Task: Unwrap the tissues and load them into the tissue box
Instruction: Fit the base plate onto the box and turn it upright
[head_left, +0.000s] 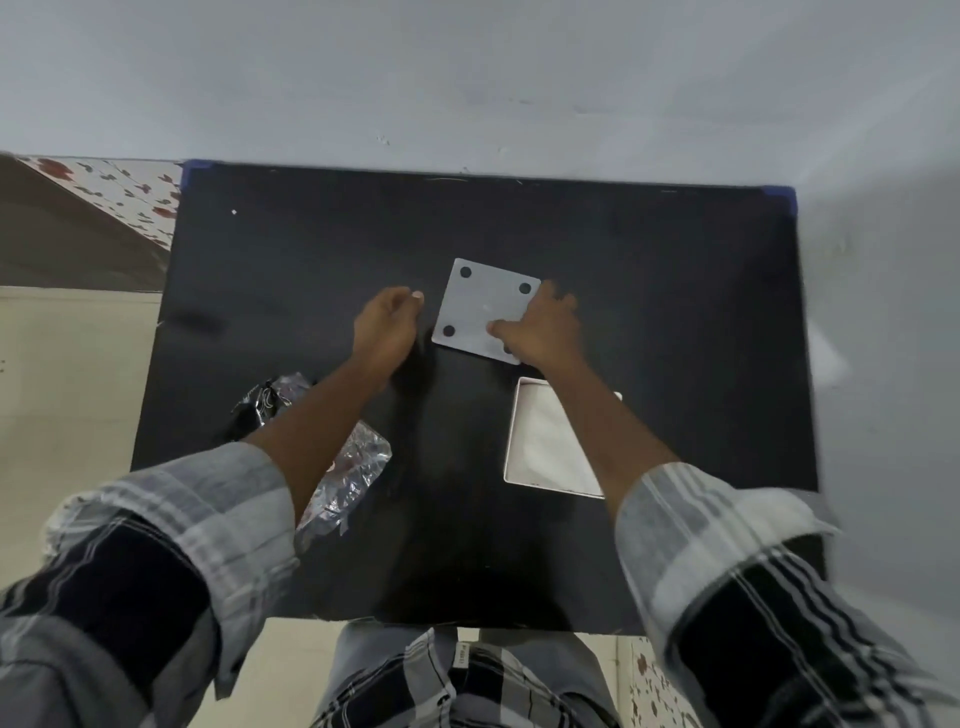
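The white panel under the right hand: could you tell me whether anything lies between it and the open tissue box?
Nothing visible does. The white panel, held by the right hand, lies just beyond the open tissue box, with only bare black table between them. The crumpled wrapper lies off to the left.
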